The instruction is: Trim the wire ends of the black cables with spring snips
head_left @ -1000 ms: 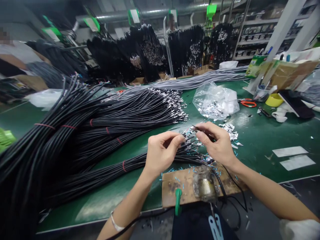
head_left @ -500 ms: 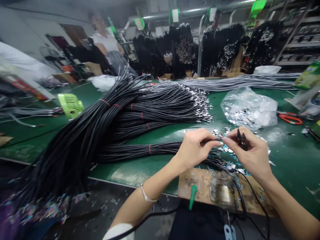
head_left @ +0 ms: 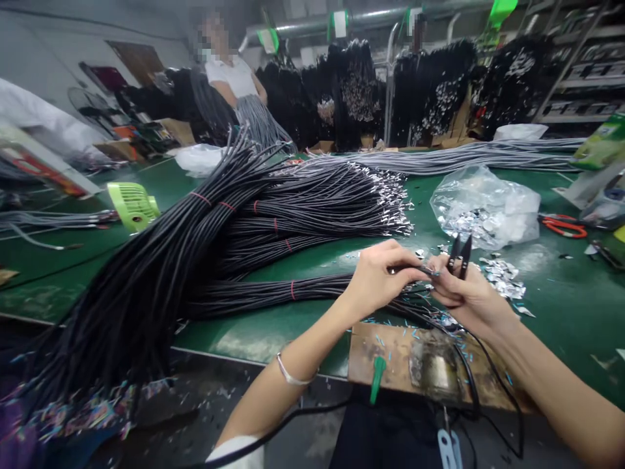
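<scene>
Left hand (head_left: 374, 277): thumb and fingers are pinching tightly on one slim, black-jacketed cable (head_left: 426, 268), which is being held above the smooth green worktable (head_left: 561, 326), just in from its front edge; the hand is hiding part of the cable's length. Right hand (head_left: 471, 293): fingers are curling around dark snips with two pointed blades (head_left: 465, 256), the tips standing upward and apart, the handles disappearing into the fist; thumb and fingertips are meeting the cable's end, where the wires are showing too small to make out. Bundle of black cables with a red tie (head_left: 263, 294): lying beneath and left of the hands, its ends partly being covered by them. Heap of black, rubbery-looking cables (head_left: 297, 218): stretching behind, with pale, frayed tips fanning out; its near-left part is hanging over the front edge. Flat brown wooden board, stained and worn (head_left: 361, 355): sitting at the front edge, carrying a squat, dull-metal cylinder (head_left: 435, 374). Crinkled, shiny foil scraps (head_left: 505, 280): lying right of the hands. Thin, clear plastic bag (head_left: 512, 202): slumping behind them, holding silvery flakes. Orange-handled tool (head_left: 564, 226): lying right of the bag, its working end hard to make out.
</scene>
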`<state>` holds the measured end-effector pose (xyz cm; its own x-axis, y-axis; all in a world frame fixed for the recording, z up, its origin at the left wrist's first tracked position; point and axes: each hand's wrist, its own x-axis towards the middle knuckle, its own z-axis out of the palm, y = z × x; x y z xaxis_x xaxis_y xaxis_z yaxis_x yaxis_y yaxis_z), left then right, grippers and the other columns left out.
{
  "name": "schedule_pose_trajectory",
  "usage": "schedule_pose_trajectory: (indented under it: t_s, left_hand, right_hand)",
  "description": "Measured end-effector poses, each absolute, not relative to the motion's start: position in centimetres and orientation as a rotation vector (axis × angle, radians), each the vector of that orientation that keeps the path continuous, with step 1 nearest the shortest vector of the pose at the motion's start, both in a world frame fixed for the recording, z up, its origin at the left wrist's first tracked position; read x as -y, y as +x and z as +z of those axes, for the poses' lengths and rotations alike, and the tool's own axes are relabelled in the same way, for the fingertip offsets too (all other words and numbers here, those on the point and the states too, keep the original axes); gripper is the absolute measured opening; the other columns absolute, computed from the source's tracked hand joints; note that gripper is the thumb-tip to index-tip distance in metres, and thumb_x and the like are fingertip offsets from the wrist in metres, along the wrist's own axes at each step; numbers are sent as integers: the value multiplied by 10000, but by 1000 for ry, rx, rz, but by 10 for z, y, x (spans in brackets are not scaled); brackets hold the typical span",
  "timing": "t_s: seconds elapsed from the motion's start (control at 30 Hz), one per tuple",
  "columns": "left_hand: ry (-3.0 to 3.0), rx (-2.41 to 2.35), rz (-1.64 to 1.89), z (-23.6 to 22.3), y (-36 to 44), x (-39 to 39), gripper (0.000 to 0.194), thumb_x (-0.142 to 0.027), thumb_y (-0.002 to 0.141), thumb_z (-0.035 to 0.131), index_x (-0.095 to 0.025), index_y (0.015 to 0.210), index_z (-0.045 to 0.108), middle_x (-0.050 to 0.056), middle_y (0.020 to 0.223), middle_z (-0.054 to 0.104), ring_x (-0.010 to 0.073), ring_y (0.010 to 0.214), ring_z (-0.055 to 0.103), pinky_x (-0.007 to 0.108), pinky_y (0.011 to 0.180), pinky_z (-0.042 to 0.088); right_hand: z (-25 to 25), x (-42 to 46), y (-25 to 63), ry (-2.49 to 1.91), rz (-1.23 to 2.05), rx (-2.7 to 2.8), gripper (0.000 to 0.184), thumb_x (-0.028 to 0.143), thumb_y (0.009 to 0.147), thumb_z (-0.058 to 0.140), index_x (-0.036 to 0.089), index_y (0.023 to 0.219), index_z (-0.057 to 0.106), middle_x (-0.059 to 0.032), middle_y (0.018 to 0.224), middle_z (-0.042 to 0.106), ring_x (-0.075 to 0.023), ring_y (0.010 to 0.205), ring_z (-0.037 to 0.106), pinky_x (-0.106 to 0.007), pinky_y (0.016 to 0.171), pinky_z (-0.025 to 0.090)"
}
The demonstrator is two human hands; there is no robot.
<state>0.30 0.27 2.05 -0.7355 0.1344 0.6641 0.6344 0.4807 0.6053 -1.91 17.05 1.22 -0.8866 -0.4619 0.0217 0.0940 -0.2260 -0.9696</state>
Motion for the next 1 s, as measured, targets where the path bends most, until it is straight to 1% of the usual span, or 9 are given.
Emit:
schedule_pose_trajectory:
  t_s: [0.17,0.3,0.37,0.5,0.6,0.7,0.8,0.9,1.0]
  left_hand:
    - [-467,2115,-1078,13,9,-11,69,-158,738,701,-150,688,655,-7,665,556,92,611,520,209,552,419]
    - [-469,2169,-1069,7,8,-12,119,-233,775,666,-160,681,661,-9,634,564,88,560,500,212,527,398]
    - [-508,2270,-1102,7,6,-10,164,-275,798,637,-161,687,677,-13,595,555,81,514,472,212,495,367]
    - [-560,2425,-1097,11,6,-6,294,-315,845,560,-152,629,676,-7,537,538,83,493,450,216,477,329]
    - [-553,2459,-1172,15,9,-6,349,-329,861,532,-147,588,651,5,542,566,88,502,473,213,478,337]
    - [-537,2444,-1223,17,11,-6,365,-342,858,530,-149,566,634,5,524,560,92,495,477,209,469,341]
    - [-565,2461,-1229,19,10,-5,377,-349,862,520,-148,563,630,3,510,549,90,481,467,203,456,336]
    - [-589,2486,-1192,19,11,-5,388,-350,867,509,-146,556,619,-3,489,531,85,462,452,199,442,321]
    - [-587,2492,-1094,19,11,-5,349,-330,845,537,-152,558,624,-11,481,544,86,450,456,197,433,319]
  right_hand:
    - [13,-168,-20,-417,-2216,-1895,353,389,608,792,161,711,544,92,511,343,-33,427,250,-202,393,148]
    - [12,-168,-20,-410,-2236,-1642,393,466,628,750,179,726,500,108,529,296,-28,420,178,-206,389,111]
    - [12,-168,-20,-519,-2216,-1650,363,487,686,692,190,752,494,108,529,279,-42,425,172,-215,391,140]
    - [11,-171,-18,-922,-2088,-2390,155,283,805,590,187,717,507,40,636,436,-87,561,379,-248,524,326]
    - [13,-176,-18,-1075,-1985,-2893,100,166,835,532,188,738,517,0,761,505,-113,686,454,-273,628,370]
    - [17,-181,-21,-978,-2069,-3002,107,218,873,519,196,771,542,0,749,515,-119,680,467,-273,624,385]
    - [19,-185,-24,-1168,-1986,-2918,85,255,843,582,197,785,606,-1,760,554,-108,644,481,-259,597,401]
    - [15,-185,-23,-1375,-1853,-2877,39,205,806,605,194,798,642,-21,819,596,-106,650,526,-254,592,430]
    - [10,-186,-19,-1454,-1669,-2987,124,127,797,545,193,823,647,-38,856,610,-115,691,553,-255,609,439]
